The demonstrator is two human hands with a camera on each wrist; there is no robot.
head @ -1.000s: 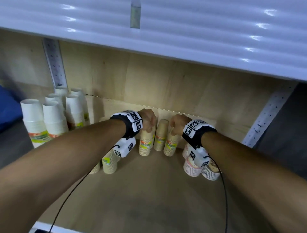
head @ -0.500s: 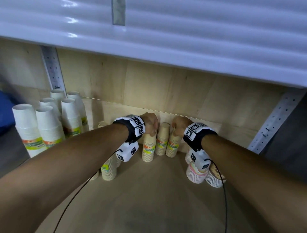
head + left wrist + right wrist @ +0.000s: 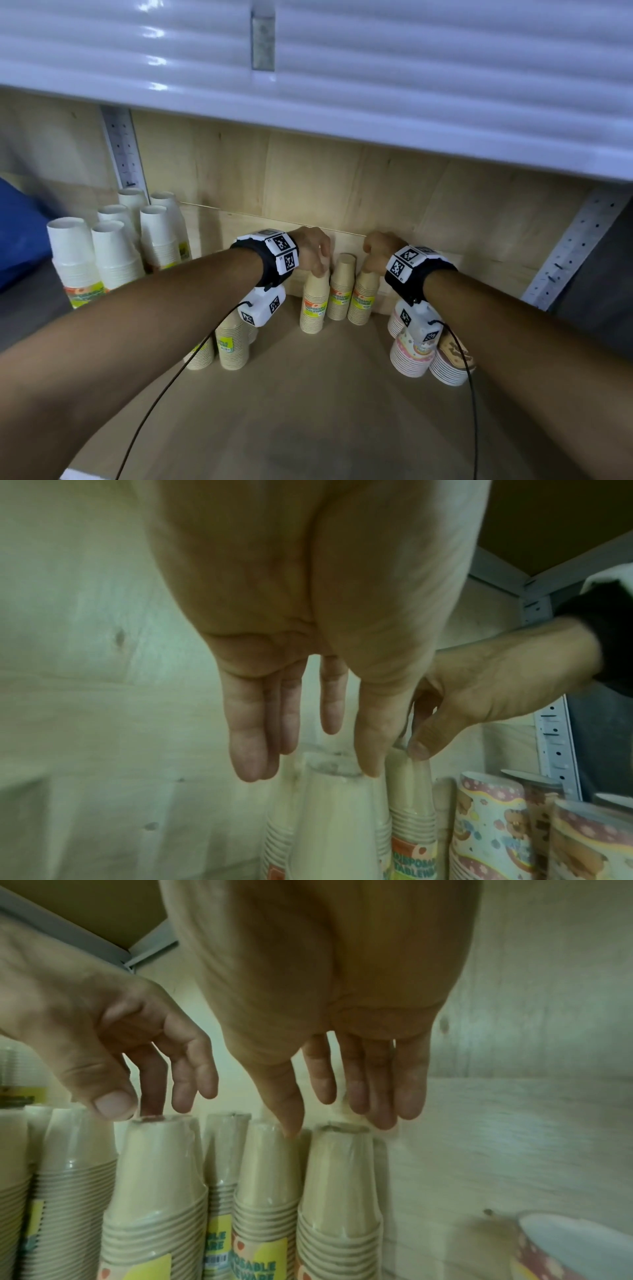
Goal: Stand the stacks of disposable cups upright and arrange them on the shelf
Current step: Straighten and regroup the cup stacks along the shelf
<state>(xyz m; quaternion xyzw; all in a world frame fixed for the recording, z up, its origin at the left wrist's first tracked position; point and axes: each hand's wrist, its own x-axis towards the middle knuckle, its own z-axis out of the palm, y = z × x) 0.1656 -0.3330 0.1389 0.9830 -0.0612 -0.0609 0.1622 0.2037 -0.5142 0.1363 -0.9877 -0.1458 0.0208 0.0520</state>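
Observation:
Three upright tan cup stacks stand in a cluster at the back of the wooden shelf [image 3: 308,411]: a left stack [image 3: 313,301], a middle one [image 3: 340,287] and a right one [image 3: 364,298]. My left hand [image 3: 317,265] hangs over the left stack [image 3: 329,791], fingers straight down and thumb tip touching its top rim. My right hand [image 3: 371,265] hangs over the right stack [image 3: 267,1177], its thumb tip on the top. Its fingers reach a further tan stack [image 3: 339,1177] that the head view hides. Neither hand is wrapped round a stack.
Several white cup stacks [image 3: 113,253] stand at the left. More tan stacks [image 3: 233,342] sit under my left wrist, and patterned cup stacks [image 3: 411,353] under my right. A white upper shelf [image 3: 308,85] hangs low overhead. Metal uprights [image 3: 123,150] flank the bay.
Both hands stay at the tops of the tan stacks, with their fingers looser than before. The stacks have not visibly shifted; only the head view has moved a little.

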